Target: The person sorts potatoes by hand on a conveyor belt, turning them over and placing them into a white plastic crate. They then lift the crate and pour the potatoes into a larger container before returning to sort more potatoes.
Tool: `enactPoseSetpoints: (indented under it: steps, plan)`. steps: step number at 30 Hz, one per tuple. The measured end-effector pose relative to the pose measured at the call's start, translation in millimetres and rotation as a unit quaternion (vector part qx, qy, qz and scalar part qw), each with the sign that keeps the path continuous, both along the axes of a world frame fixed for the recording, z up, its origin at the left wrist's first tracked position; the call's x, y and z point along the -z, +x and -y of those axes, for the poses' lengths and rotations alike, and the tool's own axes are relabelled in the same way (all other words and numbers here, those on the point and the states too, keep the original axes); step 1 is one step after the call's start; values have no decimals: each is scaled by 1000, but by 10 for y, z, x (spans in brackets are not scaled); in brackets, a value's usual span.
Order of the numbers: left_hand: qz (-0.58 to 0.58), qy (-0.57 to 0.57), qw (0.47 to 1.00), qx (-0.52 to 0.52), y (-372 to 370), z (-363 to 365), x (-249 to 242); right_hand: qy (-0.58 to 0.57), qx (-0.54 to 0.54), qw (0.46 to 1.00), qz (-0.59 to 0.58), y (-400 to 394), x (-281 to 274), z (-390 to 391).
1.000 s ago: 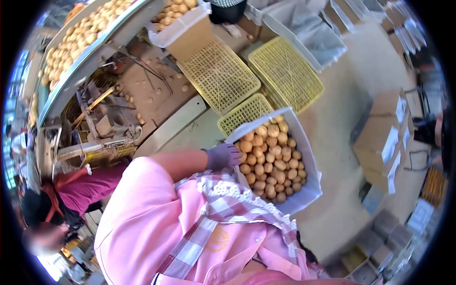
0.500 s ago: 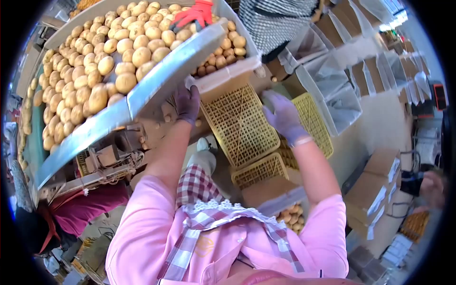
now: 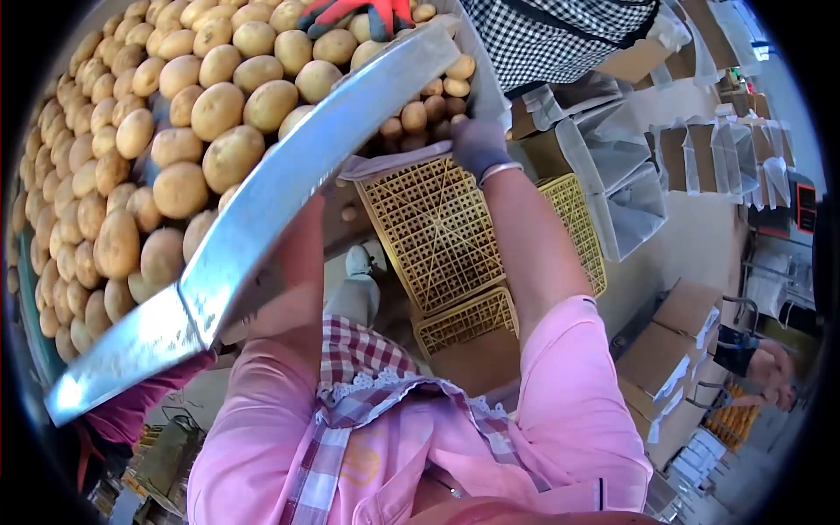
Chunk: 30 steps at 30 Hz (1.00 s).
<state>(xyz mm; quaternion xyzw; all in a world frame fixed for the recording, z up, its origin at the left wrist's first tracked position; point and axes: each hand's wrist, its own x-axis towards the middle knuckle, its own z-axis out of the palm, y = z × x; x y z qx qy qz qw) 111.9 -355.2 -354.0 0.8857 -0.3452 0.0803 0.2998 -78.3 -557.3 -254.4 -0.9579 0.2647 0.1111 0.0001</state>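
Observation:
My right hand (image 3: 481,149), in a purple glove, is at the far right corner of a yellow plastic crate (image 3: 437,223). It lies against the near side of a bin of small potatoes (image 3: 429,112); its fingers are blurred and partly hidden. Pale plastic liner (image 3: 398,164) runs along the crate's far edge. My left hand is hidden behind the shiny metal rail (image 3: 262,201); only the forearm (image 3: 302,262) shows below it. Beyond the rail, large potatoes (image 3: 219,107) cover the sorting surface.
A red-gloved hand (image 3: 367,13) of another person rests over the potatoes. Lined cardboard boxes (image 3: 604,166) stand at right, with more yellow crates (image 3: 573,232) beside mine. Closed cartons (image 3: 669,350) are stacked at lower right, near another person's hand (image 3: 770,372).
My right hand has moved forward and left to the bin's edge. My left hand has gone behind the rail. The view has shifted closer to the potatoes, and the red-gloved hand appears higher.

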Motion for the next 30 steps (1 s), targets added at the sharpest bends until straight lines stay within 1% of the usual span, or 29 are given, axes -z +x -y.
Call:
enactPoseSetpoints:
  steps: [1,4,6,7,8,11,12,13,14,15,16,17,18,19,20,21,22,23,24,26,27,30]
  plan:
    - [2,20,1000,10,-1,-61,1,-5,5,1000,-23,-68,41,-81]
    - [12,110,993,42,-86,-336,101,22,-29,993,-109,-347,179,-460]
    - [57,189,976,90,-93,-559,269,63,-1,995,-82,-676,368,-831]
    - [-51,203,974,81,-374,-655,-265,83,-2,992,-91,-827,294,-1002]
    - [-161,219,960,71,-628,-798,-592,108,-2,989,-103,-987,173,-1197]
    - [-197,261,939,103,-1077,-1529,-565,181,-1,976,-121,-1515,-6,-1910]
    - [-168,248,947,118,-1217,-1857,-376,205,-15,960,-193,-1651,-35,-2145]
    - [-198,284,930,125,-1396,-2053,-544,232,-4,951,-203,-1812,78,-2400]
    - [-196,303,924,127,-1470,-2178,-519,242,-65,961,-116,-2050,73,-2617]
    - [-197,322,917,129,-1531,-2348,-454,277,-54,953,-108,-2164,56,-2796]
    - [-199,342,909,128,-1631,-2500,-458,361,-58,931,-12,-2314,61,-2892]
    - [-228,366,894,124,-1680,-2589,-439,438,-56,893,85,-2507,68,-2940]
    - [-231,370,890,129,-1726,-2634,-425,504,-50,841,187,-2678,76,-2932]
    - [-231,376,887,134,-1768,-2673,-418,393,-103,885,226,-2732,38,-2739]
    - [-232,382,884,139,-1824,-2711,-418,276,-152,913,260,-2737,-41,-2420]
    - [-234,395,878,130,-1882,-2660,-477,238,-112,948,179,-2774,-164,-2103]
    - [-239,398,876,132,-1915,-2590,-512,124,-83,974,170,-2849,-211,-1859]
    - [-242,398,875,131,-1940,-2521,-540,34,-141,982,121,-2863,-264,-1578]
    - [-245,397,875,131,-1943,-2482,-549,-59,-196,976,71,-2806,-251,-1393]
    - [-239,404,870,151,-1984,-2371,-572,-58,-273,959,-50,-2628,-43,-1229]
    - [-236,406,868,159,-1993,-2353,-576,-35,-295,953,-57,-2520,81,-1208]
    - [-248,365,886,146,-1931,-2413,-523,41,-252,962,-99,-2582,201,-1205]
